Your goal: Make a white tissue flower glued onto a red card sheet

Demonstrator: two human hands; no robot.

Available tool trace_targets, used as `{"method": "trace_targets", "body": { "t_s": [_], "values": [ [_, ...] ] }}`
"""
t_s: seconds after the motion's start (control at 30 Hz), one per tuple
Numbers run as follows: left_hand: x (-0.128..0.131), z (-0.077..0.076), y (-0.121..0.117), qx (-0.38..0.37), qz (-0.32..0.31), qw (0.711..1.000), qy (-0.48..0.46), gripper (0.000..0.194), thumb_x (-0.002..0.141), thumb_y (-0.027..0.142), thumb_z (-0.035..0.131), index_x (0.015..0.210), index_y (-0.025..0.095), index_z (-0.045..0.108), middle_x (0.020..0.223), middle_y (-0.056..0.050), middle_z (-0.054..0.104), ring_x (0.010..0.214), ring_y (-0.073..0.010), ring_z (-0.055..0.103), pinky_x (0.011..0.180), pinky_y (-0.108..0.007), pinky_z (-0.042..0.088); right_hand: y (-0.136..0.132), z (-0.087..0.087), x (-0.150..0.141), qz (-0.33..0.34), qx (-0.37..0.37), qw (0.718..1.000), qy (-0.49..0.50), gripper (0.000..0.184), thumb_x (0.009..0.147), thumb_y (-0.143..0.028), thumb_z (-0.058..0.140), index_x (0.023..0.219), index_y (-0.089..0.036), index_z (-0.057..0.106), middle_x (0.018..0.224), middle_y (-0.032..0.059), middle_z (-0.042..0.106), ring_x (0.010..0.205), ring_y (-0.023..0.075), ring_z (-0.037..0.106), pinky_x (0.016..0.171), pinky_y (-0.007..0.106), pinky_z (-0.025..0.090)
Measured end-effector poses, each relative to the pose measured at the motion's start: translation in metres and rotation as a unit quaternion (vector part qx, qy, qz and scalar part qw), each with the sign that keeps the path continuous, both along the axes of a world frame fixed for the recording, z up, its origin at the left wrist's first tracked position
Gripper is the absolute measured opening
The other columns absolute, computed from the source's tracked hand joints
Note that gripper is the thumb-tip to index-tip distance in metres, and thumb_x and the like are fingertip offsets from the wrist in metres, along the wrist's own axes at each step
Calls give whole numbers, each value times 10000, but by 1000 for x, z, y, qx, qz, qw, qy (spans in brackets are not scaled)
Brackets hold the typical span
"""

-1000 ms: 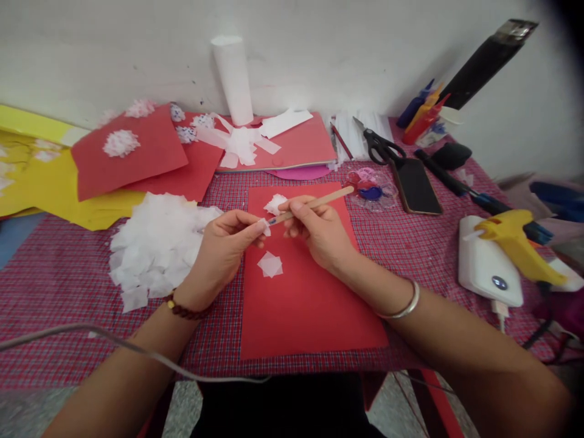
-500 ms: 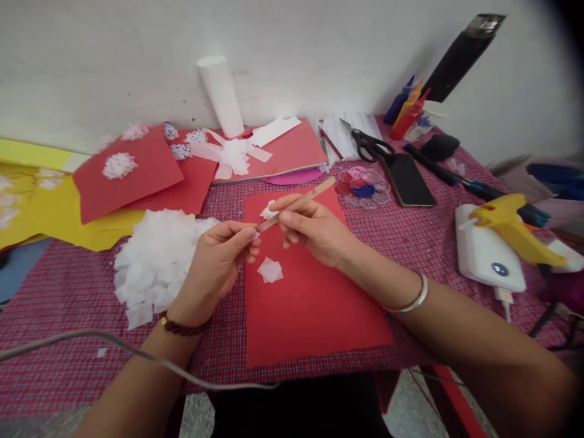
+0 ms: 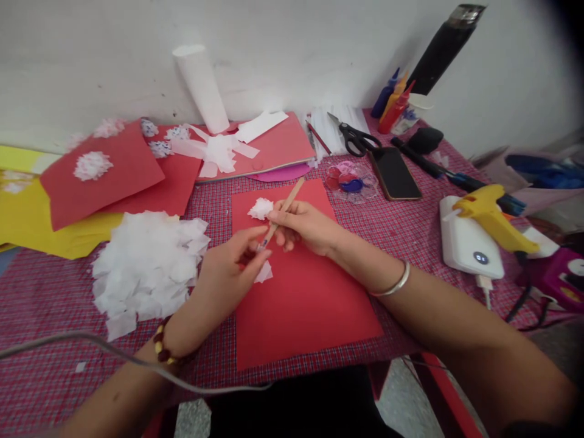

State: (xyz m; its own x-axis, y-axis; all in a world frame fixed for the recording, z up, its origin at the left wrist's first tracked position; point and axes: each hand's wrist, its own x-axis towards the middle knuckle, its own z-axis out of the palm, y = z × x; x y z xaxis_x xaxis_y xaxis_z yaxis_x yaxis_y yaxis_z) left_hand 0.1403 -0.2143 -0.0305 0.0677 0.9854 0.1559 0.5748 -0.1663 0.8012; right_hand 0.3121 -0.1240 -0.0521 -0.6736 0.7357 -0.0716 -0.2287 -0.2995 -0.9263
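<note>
Between the thumb and fingers of my right hand (image 3: 303, 225) a flat wooden stick (image 3: 292, 196) is held slanting, its lower end toward my left hand (image 3: 232, 264). My left thumb and fingertips close around that end, where a small piece of whitish tissue paper (image 3: 261, 247) shows, partly hidden by the fingers. Both hands are above a red sheet of paper (image 3: 301, 316). A crumpled white tissue tuft (image 3: 261, 208) sits near the sheet's top left. Below my left fingertips lie thin white tissue squares (image 3: 264, 272), partly covered.
Left of the sheet is a pile of white tissue squares (image 3: 146, 267). Behind lie red cards (image 3: 104, 182) with tufts, tissue strips (image 3: 219, 151) and a white roll (image 3: 203, 88). To the right are scissors (image 3: 353, 134), a phone (image 3: 395, 173), a power bank (image 3: 469, 237) and a yellow glue gun (image 3: 497, 216). A cable (image 3: 137, 353) crosses the foreground.
The stick has turned steeper, its lower end now lower. My left fingers have shifted around that end, and the tuft on the sheet is more exposed. The view has swung slightly right.
</note>
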Motion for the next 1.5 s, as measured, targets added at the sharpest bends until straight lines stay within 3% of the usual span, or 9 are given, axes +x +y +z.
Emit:
{"method": "trace_targets", "body": {
  "t_s": [0.1,0.27,0.43,0.5,0.67,0.83,1.13,1.43,1.5],
  "values": [
    [-18,9,24,18,-117,988,104,397,759,368,752,1141,267,709,1009,-44,739,774,-192,661,731,-288,488,16,-4,11,-8,-34,999,-2,330,842,-431,712,695,-168,578,489,-47,616,349,51,489,369,150,421],
    [-40,7,77,70,-129,972,184,214,839,371,648,975,229,732,1021,-78,708,910,-235,649,827,-328,473,34,-12,18,-151,-43,988,15,300,868,-396,711,738,-177,553,479,-73,593,346,46,463,384,150,416],
    [-26,-7,101,104,-226,946,208,318,804,259,639,1109,190,697,1162,-112,629,1081,-258,598,946,-368,454,39,-16,16,-207,-7,978,22,267,874,-390,710,799,-173,576,506,-78,616,359,43,485,392,147,418],
    [-18,-9,107,99,-242,938,226,275,799,241,631,1056,176,703,1152,-115,607,1068,-255,590,929,-368,458,41,-17,17,-211,-3,977,25,281,871,-409,710,798,-176,572,505,-78,612,364,49,494,396,154,427],
    [-13,-14,126,69,-237,943,224,157,831,245,589,729,185,691,833,-46,619,796,-182,584,737,-310,443,43,-18,20,-205,30,978,19,319,863,-463,711,801,-180,576,516,-68,605,397,49,510,419,153,430],
    [-17,-23,136,-16,-188,975,119,128,790,234,616,708,186,701,697,-6,628,642,-137,583,618,-268,423,39,-21,18,-185,121,975,-19,395,864,-562,666,799,-185,569,543,-51,603,450,63,528,448,173,433],
    [-20,-22,138,-84,-187,978,41,170,788,318,657,705,183,720,676,-5,647,631,-129,597,585,-244,435,37,-27,6,-156,235,951,-123,440,915,-629,548,823,-199,513,607,-35,585,501,89,538,513,228,442],
    [-24,-25,143,-57,-206,974,76,203,811,344,644,708,181,707,699,-10,627,652,-133,570,610,-259,405,26,-19,3,-148,352,890,-250,285,1000,-421,461,825,-204,521,680,-5,570,623,131,543,599,260,412],
    [-25,-25,142,-57,-212,973,76,210,809,354,645,705,180,701,695,-10,622,647,-134,565,609,-261,409,24,-18,3,-145,353,891,-245,274,990,-389,478,793,-203,521,687,-5,569,618,127,545,605,260,420]
  ]
}}
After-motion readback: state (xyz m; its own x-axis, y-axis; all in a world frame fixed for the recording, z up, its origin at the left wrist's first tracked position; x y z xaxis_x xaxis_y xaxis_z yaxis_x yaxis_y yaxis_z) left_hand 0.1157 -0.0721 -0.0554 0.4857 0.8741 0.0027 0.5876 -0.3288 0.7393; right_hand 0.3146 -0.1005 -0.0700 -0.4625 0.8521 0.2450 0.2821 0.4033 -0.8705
